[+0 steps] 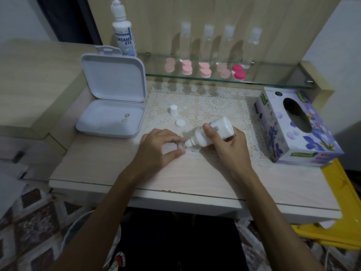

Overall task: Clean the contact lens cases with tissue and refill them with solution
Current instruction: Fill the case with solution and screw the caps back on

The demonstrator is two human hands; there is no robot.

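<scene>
Lens case (181,147) — small, clear, on lace mat (214,106); left hand (156,148) pinches it. Right hand (227,143) grips tilted white solution bottle (212,133), nozzle at case. Pale wood-grain table (175,178) — open white plastic box (112,106), floral tissue box (297,128), glass shelf (273,79).

White solution bottle (213,132) tilted, nozzle down at small clear lens case (181,147) on lace mat.

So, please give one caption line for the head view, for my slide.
Right hand tips solution bottle into clear lens case pinched by left hand.
</scene>
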